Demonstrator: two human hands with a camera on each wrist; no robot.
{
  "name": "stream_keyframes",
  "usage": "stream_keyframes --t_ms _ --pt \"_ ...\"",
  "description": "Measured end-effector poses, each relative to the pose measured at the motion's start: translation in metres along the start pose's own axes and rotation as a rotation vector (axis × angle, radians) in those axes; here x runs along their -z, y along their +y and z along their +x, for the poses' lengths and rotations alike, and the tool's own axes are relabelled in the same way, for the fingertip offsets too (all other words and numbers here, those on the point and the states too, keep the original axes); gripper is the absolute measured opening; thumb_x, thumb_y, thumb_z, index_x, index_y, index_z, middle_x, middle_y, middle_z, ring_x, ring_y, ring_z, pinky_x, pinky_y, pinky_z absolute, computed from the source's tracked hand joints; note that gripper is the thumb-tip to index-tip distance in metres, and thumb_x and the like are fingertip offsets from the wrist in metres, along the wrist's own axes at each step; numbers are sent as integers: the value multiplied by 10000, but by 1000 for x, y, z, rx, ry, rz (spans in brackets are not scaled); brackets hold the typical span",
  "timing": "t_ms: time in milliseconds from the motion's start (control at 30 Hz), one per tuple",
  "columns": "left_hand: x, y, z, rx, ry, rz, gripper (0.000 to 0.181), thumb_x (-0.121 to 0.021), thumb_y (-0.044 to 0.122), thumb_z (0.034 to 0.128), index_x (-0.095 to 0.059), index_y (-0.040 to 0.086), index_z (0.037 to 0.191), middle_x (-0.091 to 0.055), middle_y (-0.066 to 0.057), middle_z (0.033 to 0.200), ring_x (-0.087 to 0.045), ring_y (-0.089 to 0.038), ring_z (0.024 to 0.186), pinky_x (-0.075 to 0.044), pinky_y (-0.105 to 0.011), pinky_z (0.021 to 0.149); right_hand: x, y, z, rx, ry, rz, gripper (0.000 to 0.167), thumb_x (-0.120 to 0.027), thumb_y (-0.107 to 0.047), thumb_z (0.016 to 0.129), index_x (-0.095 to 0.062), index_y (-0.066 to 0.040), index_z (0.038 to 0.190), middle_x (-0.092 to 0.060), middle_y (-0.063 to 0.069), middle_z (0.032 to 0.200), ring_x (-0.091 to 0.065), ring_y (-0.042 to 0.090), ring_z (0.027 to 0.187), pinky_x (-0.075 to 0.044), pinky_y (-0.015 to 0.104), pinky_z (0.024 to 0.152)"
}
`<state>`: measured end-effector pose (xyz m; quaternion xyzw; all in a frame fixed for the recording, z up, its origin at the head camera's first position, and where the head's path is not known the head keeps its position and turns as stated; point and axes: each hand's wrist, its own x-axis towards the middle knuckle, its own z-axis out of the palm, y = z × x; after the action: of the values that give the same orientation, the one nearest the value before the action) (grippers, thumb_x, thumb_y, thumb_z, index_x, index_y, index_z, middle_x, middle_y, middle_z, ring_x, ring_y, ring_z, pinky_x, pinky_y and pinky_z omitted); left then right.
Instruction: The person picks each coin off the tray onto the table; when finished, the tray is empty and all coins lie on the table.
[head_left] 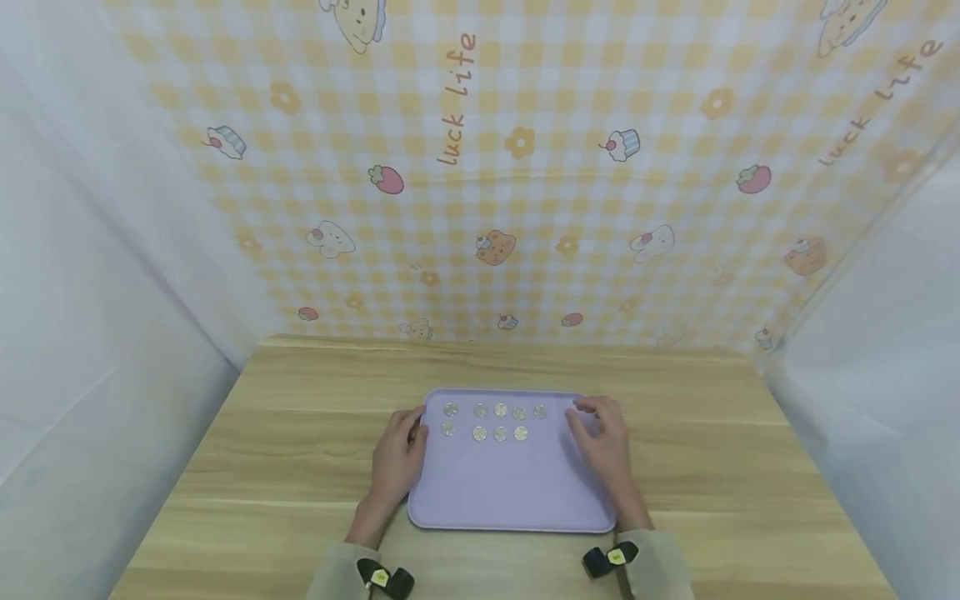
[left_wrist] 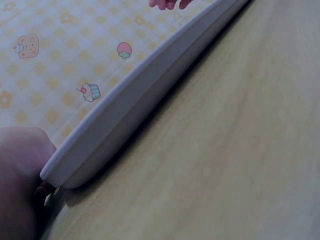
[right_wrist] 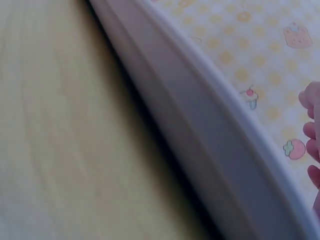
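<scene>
Light purple rectangular tray with rounded corners [head_left: 513,492] lies flat on a pale wood-grain table [head_left: 690,442], in front of the person. 9 small round silvery coins [head_left: 501,410] sit on it in 2 rows toward the far side: 5 in the far row, 4 in the near row. Coins look flat and apart. The leftmost coin of each row stands a bit off from the others; the rightmost coin of the far row has no coin below it. Coin markings too small to read.

Left hand [head_left: 397,457] grips the tray's left rim, thumb by the inner side, fingers at the outer edge. Right hand [head_left: 604,435] is over the tray's far right corner, thumb and index finger bent with a narrow gap between the tips, nothing visible in the gap; palm hidden, can't tell if anything is in it. Nearest coin is the rightmost of the far row, just left of the right hand.

Both wrists carry a black strap camera [head_left: 609,558] with a yellow mark, over beige sleeves [head_left: 660,567]. Behind the table: yellow-and-white checked cloth backdrop [head_left: 555,200] printed with strawberries, cupcakes, flowers and "luck life". White cloth walls [head_left: 97,275] at both sides.
</scene>
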<state>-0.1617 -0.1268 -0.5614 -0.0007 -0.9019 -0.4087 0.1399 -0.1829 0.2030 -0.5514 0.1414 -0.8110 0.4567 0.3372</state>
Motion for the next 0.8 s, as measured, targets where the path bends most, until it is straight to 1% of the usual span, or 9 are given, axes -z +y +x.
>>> stream_keyframes --t_ms 100,200,300,467,667,733,800 --pt "0 1 0 2 -6 2 354 -624 118 966 -630 28 1308 -650 -115 1133 -602 -158 846 -506 -289 704 -4 0 1 -17 -17 -31 208 -770 21 793 -701 -1 988 -680 120 912 -568 212 897 -421 239 828" --pt "1 1 0 0 -8 3 354 -625 118 965 -630 27 1307 -650 -118 1130 -601 -161 843 -506 -289 702 -8 -1 2 -79 -37 -62 221 -786 -15 800 -706 -12 1007 -688 116 915 -571 243 897 -410 241 830" --pt "0 0 0 8 -12 2 355 -623 131 968 -631 34 1309 -650 -113 1133 -604 -160 850 -511 -294 712 -11 -2 4 -144 -73 -79 243 -800 -58 806 -709 -29 1030 -696 113 926 -576 249 916 -402 253 828" --pt "0 0 -1 20 -19 -3 359 -617 137 972 -626 41 1318 -646 -107 1145 -608 -165 876 -516 -312 736 -17 -6 5 -182 -136 -98 287 -815 -81 793 -710 -24 1053 -694 114 949 -576 269 939 -421 330 836" --pt "0 1 -2 14 -15 -9 362 -626 121 966 -625 29 1316 -644 -111 1128 -587 -159 853 -499 -298 720 -24 -7 3 -254 -232 -114 389 -818 -130 797 -698 -4 1145 -659 150 1087 -540 318 1051 -439 459 917" --pt "0 1 -1 11 -14 -5 361 -627 119 966 -625 28 1316 -644 -111 1128 -587 -157 853 -501 -297 721 -26 -6 1 -268 -246 -114 406 -816 -144 801 -693 -6 1162 -643 154 1125 -529 322 1082 -439 483 941" --pt "1 2 -1 10 -13 -2 361 -625 117 966 -624 26 1316 -644 -113 1131 -591 -159 857 -505 -302 724 -28 -5 -1 -256 -242 -123 397 -814 -144 803 -696 -6 1156 -639 155 1134 -531 326 1096 -434 484 963"
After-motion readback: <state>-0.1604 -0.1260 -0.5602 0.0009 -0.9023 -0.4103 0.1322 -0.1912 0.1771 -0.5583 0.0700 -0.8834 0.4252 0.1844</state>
